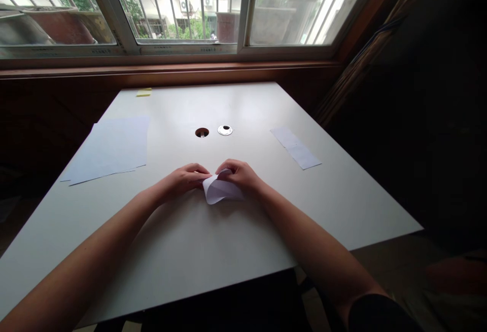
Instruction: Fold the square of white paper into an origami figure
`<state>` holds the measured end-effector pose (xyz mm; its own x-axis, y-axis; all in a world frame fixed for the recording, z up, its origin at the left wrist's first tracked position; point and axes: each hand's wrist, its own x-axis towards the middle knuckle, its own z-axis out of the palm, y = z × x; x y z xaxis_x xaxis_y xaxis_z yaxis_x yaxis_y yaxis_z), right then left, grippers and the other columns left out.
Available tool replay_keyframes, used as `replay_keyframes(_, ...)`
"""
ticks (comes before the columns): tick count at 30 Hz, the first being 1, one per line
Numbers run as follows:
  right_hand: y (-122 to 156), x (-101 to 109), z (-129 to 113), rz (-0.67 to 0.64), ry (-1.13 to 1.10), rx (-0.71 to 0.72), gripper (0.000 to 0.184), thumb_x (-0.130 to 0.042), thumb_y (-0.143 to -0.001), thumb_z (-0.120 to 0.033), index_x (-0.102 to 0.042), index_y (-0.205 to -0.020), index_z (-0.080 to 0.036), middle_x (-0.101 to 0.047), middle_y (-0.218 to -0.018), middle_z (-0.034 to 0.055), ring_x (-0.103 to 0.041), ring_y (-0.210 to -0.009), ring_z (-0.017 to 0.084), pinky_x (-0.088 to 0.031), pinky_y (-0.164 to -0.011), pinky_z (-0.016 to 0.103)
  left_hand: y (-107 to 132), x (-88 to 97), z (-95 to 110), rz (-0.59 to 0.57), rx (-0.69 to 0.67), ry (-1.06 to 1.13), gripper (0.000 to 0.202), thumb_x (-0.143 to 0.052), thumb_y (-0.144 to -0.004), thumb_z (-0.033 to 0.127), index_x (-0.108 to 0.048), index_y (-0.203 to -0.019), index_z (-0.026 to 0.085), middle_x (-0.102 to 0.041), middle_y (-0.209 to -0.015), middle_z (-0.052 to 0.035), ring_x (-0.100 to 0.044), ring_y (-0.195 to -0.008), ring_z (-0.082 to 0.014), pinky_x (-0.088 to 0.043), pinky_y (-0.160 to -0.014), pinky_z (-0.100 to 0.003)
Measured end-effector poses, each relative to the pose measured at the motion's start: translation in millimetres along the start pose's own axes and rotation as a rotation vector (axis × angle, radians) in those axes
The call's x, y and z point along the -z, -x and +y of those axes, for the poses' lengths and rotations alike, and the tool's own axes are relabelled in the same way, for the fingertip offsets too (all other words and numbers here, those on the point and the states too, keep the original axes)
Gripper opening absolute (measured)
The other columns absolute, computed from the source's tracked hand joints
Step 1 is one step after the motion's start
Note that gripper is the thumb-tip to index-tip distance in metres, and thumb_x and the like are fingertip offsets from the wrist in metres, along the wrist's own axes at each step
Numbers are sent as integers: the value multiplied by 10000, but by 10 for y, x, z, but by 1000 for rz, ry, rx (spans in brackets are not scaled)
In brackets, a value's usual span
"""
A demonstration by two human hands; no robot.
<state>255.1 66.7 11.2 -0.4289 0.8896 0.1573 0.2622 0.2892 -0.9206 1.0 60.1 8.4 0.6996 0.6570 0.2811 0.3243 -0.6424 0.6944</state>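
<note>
A sheet of white paper (224,192) is held between my two hands, just above the middle of the white table. Its near part bends round in a loose curl toward me. My left hand (187,177) pinches the paper at its left side, thumb and fingers pressed together. On the other side my right hand (240,173) is closed on the curled-over edge, fingers bent over the top. The fingertips of both hands nearly meet. Part of the paper is hidden behind my right hand, so any crease there does not show.
Several larger sheets of paper (114,146) lie at the left of the table (182,266). A narrow paper strip (296,147) rests at the right. Beyond my hands are a round hole (202,132) and its loose cover (225,130). Yellow sticky notes (143,92) lie at the back left.
</note>
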Motion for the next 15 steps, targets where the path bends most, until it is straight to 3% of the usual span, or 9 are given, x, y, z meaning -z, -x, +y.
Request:
replay_keyframes(3, -19, 33, 34, -59, 31, 90, 109, -700, -772, -252, -772, -844, -213, -705, -888, 19, -641, -812, 153, -469, -729, 251, -18, -25, -15, 17, -20, -73, 279, -589, -946, 309, -702, -1199, 280, -640, -1170, -79, -638, -1028, -203, -585, -876, -345)
replay_keyframes(10, -8, 118, 116, -75, 183, 176, 138, -754, -792, -328, -743, -817, -193, -697, -852, 31, -636, -751, 149, -480, -709, 248, -21, -58, -145, 142, -84, -303, 143, -625, -927, 261, -754, -988, 255, -678, -1020, -70, -628, -915, -184, -546, -825, -319)
replay_keyframes(15, 50, 162, 70, -69, 338, 276, 49, -701, -814, -229, -729, -812, -189, -671, -854, 32, -609, -724, 128, -457, -679, 230, 15, -88, -6, 246, -12, -497, 125, -595, -939, 242, -710, -971, 206, -650, -942, -73, -605, -888, -194, -526, -814, -344)
